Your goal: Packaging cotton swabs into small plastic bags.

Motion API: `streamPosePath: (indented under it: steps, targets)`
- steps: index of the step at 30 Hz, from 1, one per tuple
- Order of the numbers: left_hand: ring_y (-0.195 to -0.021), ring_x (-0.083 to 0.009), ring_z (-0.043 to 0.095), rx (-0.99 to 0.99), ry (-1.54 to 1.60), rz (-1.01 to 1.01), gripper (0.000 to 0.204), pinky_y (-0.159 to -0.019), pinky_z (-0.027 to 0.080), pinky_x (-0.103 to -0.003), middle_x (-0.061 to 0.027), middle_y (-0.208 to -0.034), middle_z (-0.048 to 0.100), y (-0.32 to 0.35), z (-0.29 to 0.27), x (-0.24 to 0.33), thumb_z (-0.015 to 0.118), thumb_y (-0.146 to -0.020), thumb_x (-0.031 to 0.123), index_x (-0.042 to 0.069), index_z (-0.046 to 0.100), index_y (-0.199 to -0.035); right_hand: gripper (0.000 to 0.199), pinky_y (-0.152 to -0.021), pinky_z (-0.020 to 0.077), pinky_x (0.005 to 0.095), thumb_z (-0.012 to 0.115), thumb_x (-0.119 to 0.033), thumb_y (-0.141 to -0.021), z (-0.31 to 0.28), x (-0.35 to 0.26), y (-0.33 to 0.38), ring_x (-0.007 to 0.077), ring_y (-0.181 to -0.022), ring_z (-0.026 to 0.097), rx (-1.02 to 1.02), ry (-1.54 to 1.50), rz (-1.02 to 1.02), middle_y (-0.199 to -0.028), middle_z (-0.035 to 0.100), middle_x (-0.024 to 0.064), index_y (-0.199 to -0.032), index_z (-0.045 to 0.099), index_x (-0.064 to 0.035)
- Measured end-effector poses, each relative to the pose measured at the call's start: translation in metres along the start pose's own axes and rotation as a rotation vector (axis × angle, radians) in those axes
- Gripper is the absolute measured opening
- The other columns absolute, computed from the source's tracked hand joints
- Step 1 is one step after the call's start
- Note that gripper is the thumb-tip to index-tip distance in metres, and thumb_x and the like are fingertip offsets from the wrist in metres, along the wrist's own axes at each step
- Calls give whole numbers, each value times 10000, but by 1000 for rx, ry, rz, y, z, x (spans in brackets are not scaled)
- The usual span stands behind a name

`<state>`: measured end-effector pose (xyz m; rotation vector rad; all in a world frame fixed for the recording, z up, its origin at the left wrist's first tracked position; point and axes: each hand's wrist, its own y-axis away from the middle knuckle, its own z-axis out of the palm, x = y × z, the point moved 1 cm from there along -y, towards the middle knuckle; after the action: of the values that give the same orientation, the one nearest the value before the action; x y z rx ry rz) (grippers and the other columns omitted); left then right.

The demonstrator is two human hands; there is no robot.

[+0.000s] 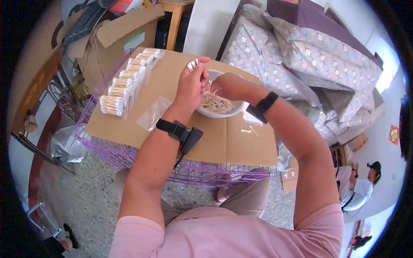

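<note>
My left hand (pixel 192 84) is closed round a small bunch of cotton swabs (pixel 192 65), their white tips poking out above the fist. Beside it, my right hand (pixel 234 87) reaches into a pale bowl (pixel 217 115) of loose swabs (pixel 215 103). Its fingers are bent and pinched at the pile; what they grip is mostly hidden. Along the left of the cardboard top, packed bundles of swabs (pixel 121 91) lie in a row in clear bags. Near my left wrist lies a clear plastic bag (pixel 153 114) with a few swabs by it.
The cardboard sheet (pixel 202 142) rests on a purple wire frame (pixel 206 177). A few stray swabs (pixel 250 131) lie right of the bowl. An open carton (pixel 120 43) stands far left; plastic-wrapped patterned cushions (pixel 318 56) pile up at right. Another person (pixel 359 187) sits at far right.
</note>
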<state>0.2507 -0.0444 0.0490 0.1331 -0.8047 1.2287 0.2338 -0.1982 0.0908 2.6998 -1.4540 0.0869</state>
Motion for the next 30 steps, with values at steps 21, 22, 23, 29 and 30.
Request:
streamPosePath:
  steps: [21,22,23,29,30]
  targets:
    - [-462,-9,309,-78,-382,-41,168,-411,226,-194,83,-568,428,13,14,3,624,-902,208,46,648,-940,48,-592,458,195,579,-24,-901,17,-59,70,56,-702,566,747,-1324,351,-828,627,13,-935,546,-31]
    - [-461,-6,306,-69,-417,-70,162,-413,226,-194,85,-561,423,14,15,4,628,-899,207,49,652,-927,48,-592,458,195,579,-24,-901,19,-58,70,56,-702,566,753,-1326,348,-828,627,13,-935,546,-31]
    - [-461,-6,306,-74,-422,-70,162,-413,226,-194,85,-561,423,16,18,5,628,-899,207,49,652,-927,44,-589,453,193,587,-25,-897,21,-58,71,52,-694,558,763,-1300,365,-820,620,5,-925,554,-29]
    - [-634,-35,533,-179,-615,37,92,-572,450,-206,27,-720,603,14,20,-3,651,-868,115,28,649,-897,53,-594,439,184,611,-26,-886,21,-48,78,37,-675,528,993,-1234,366,-798,589,-21,-925,574,-30]
    - [-691,-47,559,-197,-693,17,84,-625,471,-217,13,-768,625,15,20,-3,653,-862,99,20,651,-889,63,-598,437,183,618,-28,-884,20,-46,80,35,-679,524,1056,-1246,357,-804,585,-25,-931,576,-32]
